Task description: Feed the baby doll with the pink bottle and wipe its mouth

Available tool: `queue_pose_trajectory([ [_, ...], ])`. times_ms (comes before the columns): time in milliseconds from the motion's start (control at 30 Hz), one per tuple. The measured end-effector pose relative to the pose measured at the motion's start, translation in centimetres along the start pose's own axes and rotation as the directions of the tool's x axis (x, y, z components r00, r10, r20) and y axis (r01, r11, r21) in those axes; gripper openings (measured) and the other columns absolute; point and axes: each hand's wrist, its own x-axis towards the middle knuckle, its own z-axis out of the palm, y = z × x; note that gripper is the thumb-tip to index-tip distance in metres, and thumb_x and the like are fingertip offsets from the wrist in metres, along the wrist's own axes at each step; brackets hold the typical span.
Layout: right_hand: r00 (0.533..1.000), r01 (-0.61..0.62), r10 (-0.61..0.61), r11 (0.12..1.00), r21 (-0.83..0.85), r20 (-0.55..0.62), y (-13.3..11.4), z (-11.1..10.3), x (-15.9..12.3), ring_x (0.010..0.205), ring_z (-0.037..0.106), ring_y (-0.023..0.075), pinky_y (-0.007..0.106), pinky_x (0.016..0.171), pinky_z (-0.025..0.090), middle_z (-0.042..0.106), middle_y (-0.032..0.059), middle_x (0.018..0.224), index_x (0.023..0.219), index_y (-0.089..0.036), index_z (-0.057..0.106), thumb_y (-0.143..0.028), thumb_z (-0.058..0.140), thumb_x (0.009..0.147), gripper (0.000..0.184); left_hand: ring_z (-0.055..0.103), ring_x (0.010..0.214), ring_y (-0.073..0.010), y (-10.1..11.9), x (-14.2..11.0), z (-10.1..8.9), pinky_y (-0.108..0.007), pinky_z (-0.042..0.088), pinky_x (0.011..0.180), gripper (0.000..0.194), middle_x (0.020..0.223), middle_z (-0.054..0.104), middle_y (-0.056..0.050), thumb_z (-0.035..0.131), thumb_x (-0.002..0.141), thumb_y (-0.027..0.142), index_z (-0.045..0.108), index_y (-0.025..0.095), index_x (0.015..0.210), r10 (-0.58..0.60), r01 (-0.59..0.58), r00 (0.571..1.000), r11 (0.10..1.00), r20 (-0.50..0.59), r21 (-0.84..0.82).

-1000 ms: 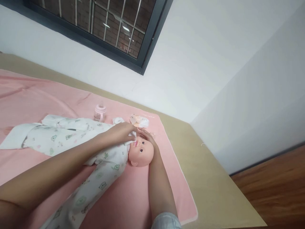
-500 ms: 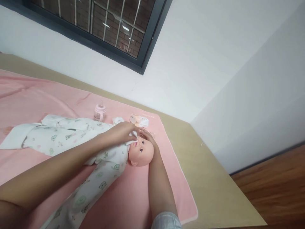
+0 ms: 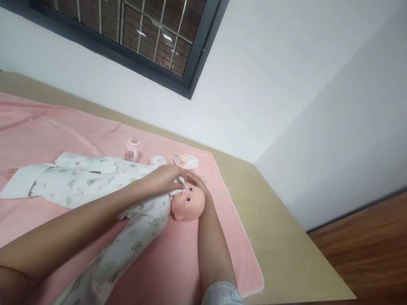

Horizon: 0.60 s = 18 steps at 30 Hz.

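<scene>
A baby doll (image 3: 190, 205) in a white printed sleepsuit (image 3: 133, 216) lies on a pink blanket (image 3: 178, 262), head toward the right. My left hand (image 3: 165, 177) is pinched on a small white cloth (image 3: 178, 186) held against the doll's mouth. My right hand (image 3: 197, 183) rests over the far side of the doll's head, fingers curved around it. The doll's far cheek is hidden under my hands.
A pink baby bottle (image 3: 132, 149) stands behind the doll. Small white cloth items (image 3: 187, 160) lie near the blanket's far corner. The blanket covers a tan table (image 3: 286, 250) set against white walls; a dark-framed window (image 3: 133, 34) is above, wooden floor at right.
My left hand with the cloth has shifted slightly right onto the doll's mouth. The right hand and the doll have hardly moved.
</scene>
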Motion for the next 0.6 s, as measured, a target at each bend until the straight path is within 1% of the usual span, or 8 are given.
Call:
queue_pose_trajectory([
  [133,1.000,-0.015,0.015,1.000,-0.006,-0.026,0.3,-0.2,0.2,0.112,0.061,0.0212,0.040,0.104,0.043,0.071,0.0047,0.104,0.107,-0.021,0.064,-0.035,0.068,0.074,0.036,0.066,0.086,-0.0191,-0.3,0.1,0.2,-0.025,0.042,0.069,0.015,0.091,0.073,0.000,0.060,0.077,0.016,0.073,0.019,0.084,-0.007,0.007,1.000,1.000,-0.015,0.001],
  [333,1.000,-0.010,0.010,1.000,0.017,-0.003,0.3,-0.4,0.2,0.108,0.063,0.0200,0.038,0.103,0.042,0.071,0.0046,0.104,0.110,-0.017,0.061,-0.034,0.065,0.076,0.039,0.066,0.089,-0.0204,-0.8,0.2,0.4,-0.025,0.043,0.071,0.015,0.093,0.072,-0.001,0.059,0.078,0.018,0.071,0.019,0.087,-0.014,0.014,1.000,1.000,-0.013,0.006],
  [467,1.000,-0.006,0.005,1.000,0.027,0.008,0.3,-0.4,0.3,0.110,0.062,0.0207,0.039,0.105,0.041,0.071,0.0054,0.107,0.108,-0.019,0.064,-0.035,0.068,0.075,0.037,0.065,0.090,-0.0221,-1.0,0.2,0.1,-0.027,0.044,0.072,0.016,0.092,0.072,-0.002,0.057,0.079,0.021,0.071,0.019,0.086,-0.018,0.018,1.000,1.000,-0.015,0.015],
  [533,1.000,-0.007,0.007,1.000,0.024,0.022,-0.1,-0.4,0.2,0.112,0.062,0.0219,0.039,0.106,0.041,0.070,0.0062,0.111,0.106,-0.021,0.066,-0.037,0.071,0.073,0.037,0.065,0.091,-0.0235,-1.4,0.2,-0.2,-0.028,0.044,0.073,0.017,0.092,0.072,-0.003,0.055,0.080,0.025,0.071,0.020,0.086,-0.012,0.012,0.999,1.000,-0.042,0.021],
  [600,0.999,-0.002,0.002,1.000,0.012,0.046,-0.9,-0.4,0.1,0.114,0.061,0.0235,0.040,0.105,0.043,0.068,0.0063,0.116,0.103,-0.023,0.068,-0.041,0.074,0.070,0.038,0.064,0.091,-0.0238,-2.0,0.2,-0.6,-0.029,0.044,0.075,0.020,0.092,0.073,-0.004,0.053,0.081,0.028,0.070,0.020,0.087,-0.011,0.012,0.997,1.000,-0.077,0.013],
])
